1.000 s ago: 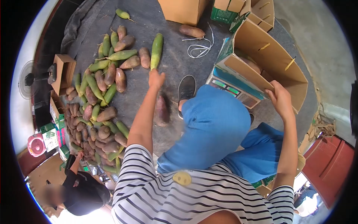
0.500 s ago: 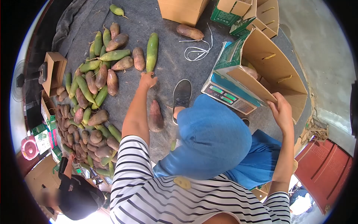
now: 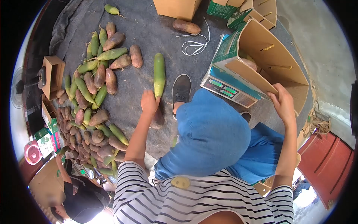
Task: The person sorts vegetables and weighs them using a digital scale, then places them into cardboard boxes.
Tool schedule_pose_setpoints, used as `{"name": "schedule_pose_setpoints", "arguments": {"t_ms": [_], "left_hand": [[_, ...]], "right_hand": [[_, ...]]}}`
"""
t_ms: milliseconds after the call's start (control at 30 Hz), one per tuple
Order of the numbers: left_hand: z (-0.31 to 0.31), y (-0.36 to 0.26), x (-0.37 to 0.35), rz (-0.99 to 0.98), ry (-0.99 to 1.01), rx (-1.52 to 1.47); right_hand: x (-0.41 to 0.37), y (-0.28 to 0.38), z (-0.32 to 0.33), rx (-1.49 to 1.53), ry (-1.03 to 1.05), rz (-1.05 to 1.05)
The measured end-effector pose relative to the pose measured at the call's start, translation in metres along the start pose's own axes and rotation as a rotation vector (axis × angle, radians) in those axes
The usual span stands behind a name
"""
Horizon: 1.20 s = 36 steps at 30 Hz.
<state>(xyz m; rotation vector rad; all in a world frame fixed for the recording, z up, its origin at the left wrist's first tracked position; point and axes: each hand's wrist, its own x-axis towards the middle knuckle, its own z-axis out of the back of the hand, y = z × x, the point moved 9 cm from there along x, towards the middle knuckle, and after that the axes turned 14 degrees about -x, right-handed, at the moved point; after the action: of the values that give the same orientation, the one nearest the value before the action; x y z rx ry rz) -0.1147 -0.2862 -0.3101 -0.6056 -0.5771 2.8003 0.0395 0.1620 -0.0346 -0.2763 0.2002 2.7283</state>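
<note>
My left hand (image 3: 148, 103) is closed around the lower end of a long green radish (image 3: 159, 72), which stands out from the fingers above the dark floor cloth. A reddish-brown radish (image 3: 157, 119) lies beside that wrist, partly covered by it. My right hand (image 3: 282, 103) grips the near edge of an open cardboard box (image 3: 249, 71), fingers over the rim. The box rests tilted on a scale (image 3: 228, 90) with lit green displays, and a few radishes (image 3: 248, 62) show inside.
A large pile of green and brown radishes (image 3: 89, 84) spreads on the left. One brown radish (image 3: 186, 26) lies by white string (image 3: 194, 47). More boxes (image 3: 177, 8) stand at the top. Another person (image 3: 84, 198) is at lower left.
My left hand and the green radish have moved down toward me, away from the pile, over the lone brown radish. My right hand still holds the box edge.
</note>
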Motion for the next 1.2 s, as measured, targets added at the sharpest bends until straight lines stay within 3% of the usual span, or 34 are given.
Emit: {"name": "schedule_pose_setpoints", "arguments": {"t_ms": [133,267,367,467,567,667,833,933,1067,1167,1200], "left_hand": [[-0.002,-0.021,0.039,-0.001,-0.142,-0.201],[-0.056,-0.013,0.07,0.244,0.064,-0.338],[-0.058,-0.02,0.071,0.26,0.0,-0.41],[-0.082,-0.018,0.056,0.505,0.251,-1.199],[-0.036,-0.051,0.018,0.429,0.31,-1.283],[0.029,-0.103,0.0,-0.003,0.132,-1.116],[0.179,-0.292,-0.048,-0.734,-0.233,-0.549],[0.211,-0.393,-0.074,-1.11,-0.279,-0.389],[0.186,-0.475,-0.077,-1.34,-0.118,-0.441],[0.196,-0.47,-0.077,-1.38,-0.229,-0.557],[0.195,-0.455,-0.069,-1.299,-0.216,-0.611]], "right_hand": [[0.001,-0.003,-0.001,-0.001,-0.029,0.026],[-0.002,-0.006,-0.001,-0.038,-0.019,0.05],[-0.003,-0.01,-0.003,-0.01,-0.02,0.057],[-0.003,-0.011,-0.002,-0.028,-0.007,0.059],[-0.004,-0.011,-0.003,-0.015,-0.048,0.069],[-0.006,-0.016,-0.002,-0.011,-0.064,0.074],[-0.006,-0.011,-0.005,-0.032,-0.086,0.104],[-0.007,-0.011,-0.004,-0.024,-0.045,0.067],[-0.008,-0.008,-0.003,-0.069,-0.112,0.111],[-0.008,-0.007,-0.003,-0.075,-0.064,0.082],[-0.007,-0.007,-0.005,-0.064,-0.064,0.092]]}}
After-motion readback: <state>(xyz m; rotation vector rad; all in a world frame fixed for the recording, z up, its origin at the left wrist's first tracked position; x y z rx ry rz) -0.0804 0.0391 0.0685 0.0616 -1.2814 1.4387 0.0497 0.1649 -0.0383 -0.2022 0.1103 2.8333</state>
